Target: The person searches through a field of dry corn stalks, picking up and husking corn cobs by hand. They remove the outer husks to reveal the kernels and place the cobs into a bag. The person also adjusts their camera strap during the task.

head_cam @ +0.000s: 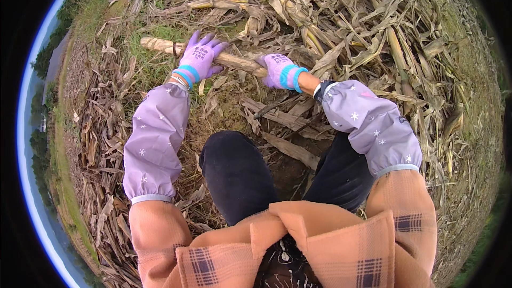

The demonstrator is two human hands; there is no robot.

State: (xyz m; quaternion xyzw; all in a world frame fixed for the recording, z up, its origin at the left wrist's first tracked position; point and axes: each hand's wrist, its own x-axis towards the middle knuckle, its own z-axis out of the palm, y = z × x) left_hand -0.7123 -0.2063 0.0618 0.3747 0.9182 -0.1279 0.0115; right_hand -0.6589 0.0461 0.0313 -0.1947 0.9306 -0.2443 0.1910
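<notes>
A pale wooden stick lies slantwise in front of me, with a dark band near its left end. Across its middle my left hand, in a purple knit glove with a blue-striped cuff, rests back up with fingers spread. The glove bears printed writing. My right hand, gloved alike, is closed around the stick's right end; its fingertips are partly hidden. Beneath and beyond the stick spread dry corn stalks and leaves.
Broken pieces of wood or dry stalk lie between my knees on bare soil. Green grass grows near the stick's left end. A thick heap of corn stalks stretches along the right. My bent left knee is close below.
</notes>
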